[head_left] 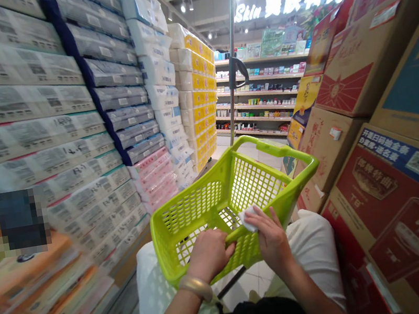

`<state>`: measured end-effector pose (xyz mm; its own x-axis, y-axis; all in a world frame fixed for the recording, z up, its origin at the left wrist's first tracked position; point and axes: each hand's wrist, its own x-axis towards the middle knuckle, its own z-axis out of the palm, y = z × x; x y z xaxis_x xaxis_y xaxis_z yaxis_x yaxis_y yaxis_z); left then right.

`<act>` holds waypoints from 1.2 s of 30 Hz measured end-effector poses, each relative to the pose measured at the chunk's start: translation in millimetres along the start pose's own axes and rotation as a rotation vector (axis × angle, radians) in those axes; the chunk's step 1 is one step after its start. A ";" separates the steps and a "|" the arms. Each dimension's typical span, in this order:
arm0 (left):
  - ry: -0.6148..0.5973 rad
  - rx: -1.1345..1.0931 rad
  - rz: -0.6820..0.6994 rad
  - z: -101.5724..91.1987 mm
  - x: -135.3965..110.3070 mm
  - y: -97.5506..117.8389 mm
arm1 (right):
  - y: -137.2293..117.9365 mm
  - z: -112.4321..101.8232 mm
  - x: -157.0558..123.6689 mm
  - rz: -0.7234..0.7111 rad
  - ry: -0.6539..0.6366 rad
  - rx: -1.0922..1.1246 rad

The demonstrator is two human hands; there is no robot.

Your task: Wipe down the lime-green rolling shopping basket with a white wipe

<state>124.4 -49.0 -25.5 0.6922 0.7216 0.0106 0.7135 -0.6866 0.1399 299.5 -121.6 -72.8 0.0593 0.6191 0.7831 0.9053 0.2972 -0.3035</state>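
A lime green plastic shopping basket (202, 208) rests tilted on my lap, its open side facing me. My left hand (209, 252) is closed over the basket's near rim, a pale bangle on the wrist. My right hand (272, 237) presses a small white cloth (248, 219) against the rim with the fingers curled over it. A tall metal handle pole (233, 52) rises from behind the basket.
Stacked packs of tissue and paper rolls (71, 136) form a wall on the left. Large cardboard boxes (393, 191) are piled close on the right. A narrow aisle runs ahead to shelves of goods (264, 100) under a lit sign.
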 end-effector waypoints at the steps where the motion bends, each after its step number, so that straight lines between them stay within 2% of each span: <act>1: 0.000 0.000 0.002 0.3 0.2 -0.1 | 3.5 -1.4 1.8 0.030 0.030 -0.016; 4: 0.000 -0.002 0.004 1.3 1.0 -0.5 | -0.1 1.8 2.0 0.059 0.052 -0.016; 9: -0.001 0.000 -0.005 1.6 0.7 -0.8 | -19.6 9.6 -4.8 -0.068 -0.080 0.052; 11: -0.001 -0.002 -0.006 1.6 0.2 -0.6 | -12.5 5.4 -2.6 -0.039 -0.057 0.036; 15: 0.000 -0.005 -0.004 1.7 0.3 0.2 | 5.0 -1.6 3.7 0.081 0.070 -0.029; 17: 0.000 -0.007 -0.004 1.5 0.7 0.7 | 0.6 1.6 2.0 0.064 0.077 -0.018; 21: 0.000 -0.009 -0.008 0.9 0.6 0.9 | -18.2 11.2 -6.7 -0.071 -0.019 0.062; 23: 0.000 -0.012 -0.007 0.7 0.2 0.8 | -17.2 10.7 -7.7 -0.087 -0.040 0.059; 29: 0.005 -0.020 -0.001 1.7 0.4 0.7 | -1.6 3.2 -1.0 -0.005 0.074 -0.028; 36: -0.004 -0.019 -0.001 1.5 0.6 1.0 | -22.7 1.2 7.6 -0.046 -0.056 -0.075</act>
<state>125.8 -49.4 -26.8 0.6920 0.7219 0.0069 0.7120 -0.6840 0.1587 279.0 -122.7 -60.6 -0.0048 0.6460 0.7633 0.9355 0.2726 -0.2249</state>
